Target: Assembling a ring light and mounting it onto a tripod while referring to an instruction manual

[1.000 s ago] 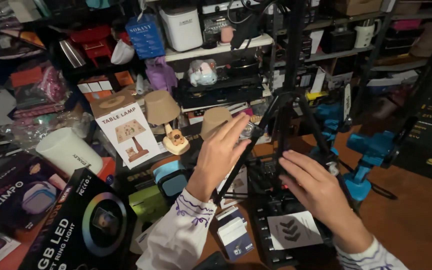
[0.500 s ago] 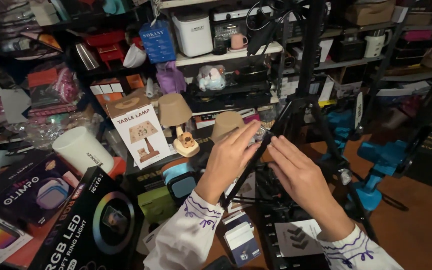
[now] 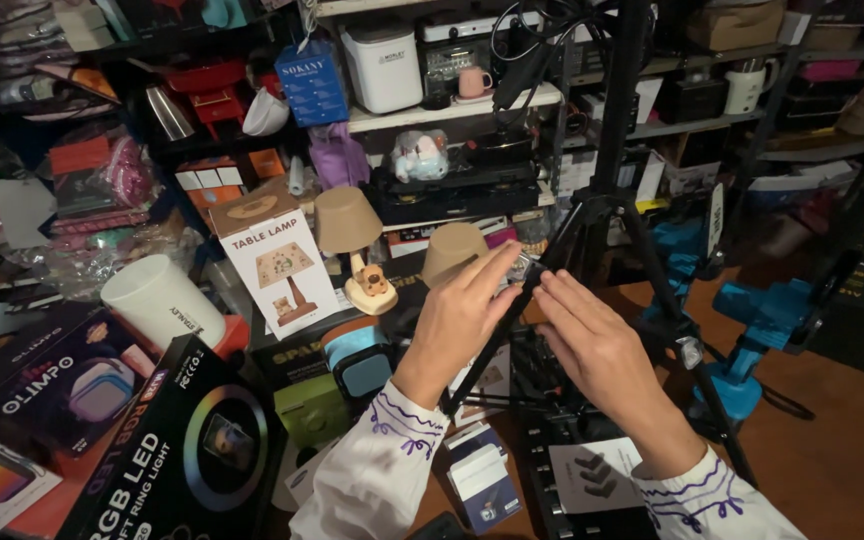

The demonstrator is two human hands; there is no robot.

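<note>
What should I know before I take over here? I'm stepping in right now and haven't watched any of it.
Left hand: fingers pinch a small shiny fitting at a leg of the black tripod.
Right hand: fingertips rest on the same leg, just below the fitting.
The tripod stands upright, legs spread, above a black box.
Done: both hands placed on the leg.
Left: cannot tell whether the fitting is tight.

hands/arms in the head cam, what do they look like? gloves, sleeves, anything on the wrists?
Both hands are bare: the left hand and right hand wear no gloves, and no rings or watch show. Each forearm is in a white long sleeve with purple embroidered scrollwork near the cuff, seen on the left sleeve and the right sleeve.
</note>
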